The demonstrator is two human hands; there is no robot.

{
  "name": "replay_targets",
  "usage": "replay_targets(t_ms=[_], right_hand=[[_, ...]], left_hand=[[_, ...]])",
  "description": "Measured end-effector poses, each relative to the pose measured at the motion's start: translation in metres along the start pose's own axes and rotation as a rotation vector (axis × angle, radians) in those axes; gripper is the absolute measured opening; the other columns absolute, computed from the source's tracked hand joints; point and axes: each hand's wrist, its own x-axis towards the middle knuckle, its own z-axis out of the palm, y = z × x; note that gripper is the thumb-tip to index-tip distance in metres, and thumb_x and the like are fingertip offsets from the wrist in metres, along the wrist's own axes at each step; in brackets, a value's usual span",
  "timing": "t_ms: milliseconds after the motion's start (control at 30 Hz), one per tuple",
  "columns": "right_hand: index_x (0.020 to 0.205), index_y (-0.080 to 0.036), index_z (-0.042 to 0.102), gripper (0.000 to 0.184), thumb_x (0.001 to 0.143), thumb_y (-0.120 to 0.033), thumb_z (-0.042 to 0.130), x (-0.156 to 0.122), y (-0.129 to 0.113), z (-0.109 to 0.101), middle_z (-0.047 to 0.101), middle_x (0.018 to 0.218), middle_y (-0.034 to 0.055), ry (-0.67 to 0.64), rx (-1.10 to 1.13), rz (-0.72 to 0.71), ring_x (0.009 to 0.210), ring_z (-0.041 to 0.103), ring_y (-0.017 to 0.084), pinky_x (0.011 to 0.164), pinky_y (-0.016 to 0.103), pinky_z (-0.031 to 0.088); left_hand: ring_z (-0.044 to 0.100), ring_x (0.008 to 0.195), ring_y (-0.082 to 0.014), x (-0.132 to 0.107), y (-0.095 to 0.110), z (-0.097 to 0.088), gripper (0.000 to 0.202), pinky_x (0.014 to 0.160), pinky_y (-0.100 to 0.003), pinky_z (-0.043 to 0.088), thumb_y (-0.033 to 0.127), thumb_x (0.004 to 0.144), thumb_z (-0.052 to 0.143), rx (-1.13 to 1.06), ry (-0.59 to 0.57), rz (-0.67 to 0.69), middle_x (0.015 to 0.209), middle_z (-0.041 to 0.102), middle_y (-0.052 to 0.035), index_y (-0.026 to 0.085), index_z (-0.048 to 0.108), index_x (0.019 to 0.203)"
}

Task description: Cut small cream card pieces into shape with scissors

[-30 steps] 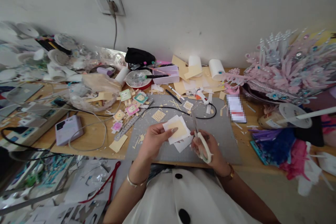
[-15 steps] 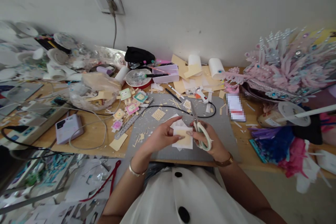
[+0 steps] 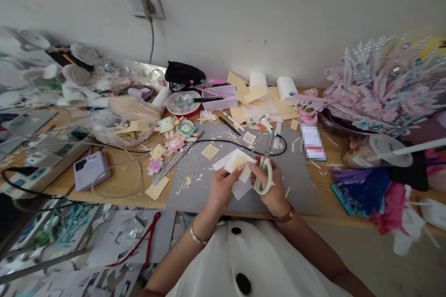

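My left hand (image 3: 221, 187) is closed on a small white paper (image 3: 229, 165) with a pale yellow square on it, thumb on top. At the other side my right hand (image 3: 273, 190) has the pale-handled scissors (image 3: 265, 177) hooked in its fingers, blades pointing away from me. Its fingertips also reach the paper's right edge. More white paper shows behind and below this piece. All this is over a grey cutting mat (image 3: 292, 185). On the mat lie a cream square with a grid of small pieces (image 3: 210, 151) and a smaller white-edged one (image 3: 249, 138).
Left of the mat lie a metal ruler (image 3: 174, 160), several painted square figures (image 3: 174, 142) and a lilac device (image 3: 91, 170). A glue gun (image 3: 267, 124) with a black cord rests at the back. A phone (image 3: 312, 142) and a lidded cup (image 3: 365, 155) stand right.
My left hand has moved in and gripped the paper, which is now lifted and turned at an angle. The scissors have swung to point more to the right.
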Motion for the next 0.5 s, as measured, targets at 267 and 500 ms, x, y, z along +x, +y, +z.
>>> replay_targets(t_ms=[267, 500], right_hand=[[0.089, -0.021, 0.055, 0.046, 0.058, -0.042, 0.082, -0.003, 0.000, 0.004, 0.055, 0.065, -0.0058, 0.040, -0.048, -0.062, 0.047, 0.048, 0.009, 0.044, 0.023, 0.041], [0.093, -0.022, 0.059, 0.039, 0.070, -0.050, 0.074, -0.003, -0.005, -0.033, 0.068, 0.078, 0.0021, -0.220, -0.235, 0.009, 0.051, 0.050, 0.013, 0.042, 0.024, 0.040]], left_hand=[[0.050, 0.049, -0.0097, 0.001, -0.001, 0.005, 0.039, 0.049, -0.022, 0.041, 0.052, 0.064, 0.077, 0.107, 0.139, 0.083, 0.058, 0.064, 0.0013, 0.014, 0.070, 0.067], [0.049, 0.048, -0.0098, 0.012, 0.019, -0.014, 0.036, 0.048, -0.021, 0.039, 0.047, 0.068, 0.076, 0.215, 0.112, 0.120, 0.053, 0.062, 0.0003, 0.012, 0.069, 0.063]])
